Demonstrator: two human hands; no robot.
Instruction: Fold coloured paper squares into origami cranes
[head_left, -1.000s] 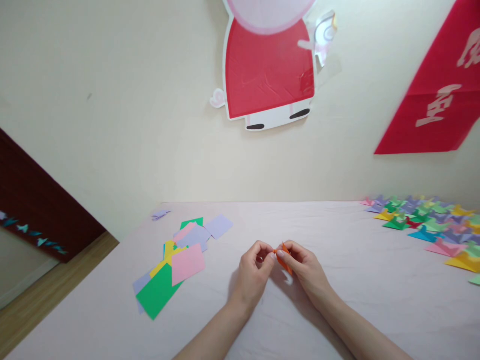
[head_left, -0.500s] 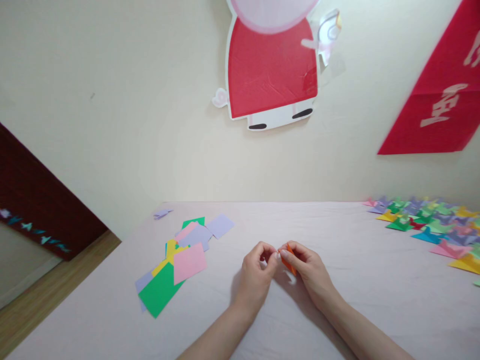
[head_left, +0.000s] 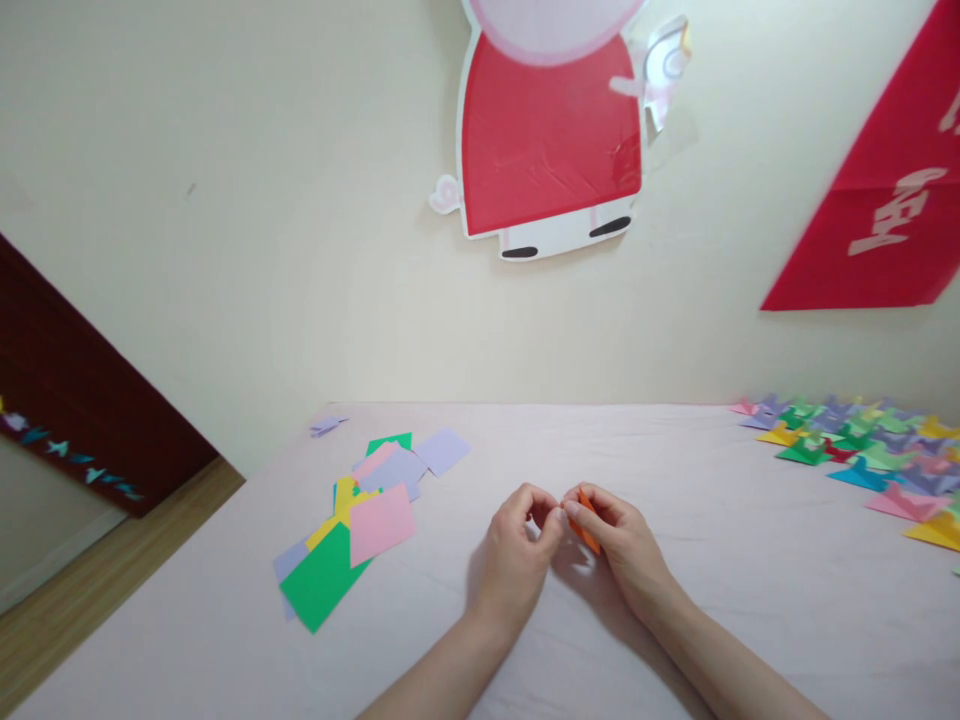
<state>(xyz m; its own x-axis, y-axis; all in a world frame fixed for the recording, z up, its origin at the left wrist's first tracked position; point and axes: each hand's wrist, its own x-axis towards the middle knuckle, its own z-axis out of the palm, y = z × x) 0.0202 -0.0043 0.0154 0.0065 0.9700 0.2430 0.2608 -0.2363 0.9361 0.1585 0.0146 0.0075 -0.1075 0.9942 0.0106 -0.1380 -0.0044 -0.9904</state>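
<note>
Orange folded paper (head_left: pixel 589 537), one piece: held between two hands, just above the pale tabletop (head_left: pixel 435 630). Left hand (head_left: pixel 514 550): wrist arched, fingers curled, thumb and index tips pinched on the paper's ten o'clock end; forearm extended toward between seven and eight o'clock. Right hand (head_left: pixel 626 545): thumb laid along the near face, fingers bent behind, the paper gripped between; forearm angled toward between four and five. Loose coloured sheets (head_left: pixel 382 525), overlapped: laid at nine o'clock. Folded paper figures (head_left: pixel 862 475), many-coloured: grouped between two and three.
</note>
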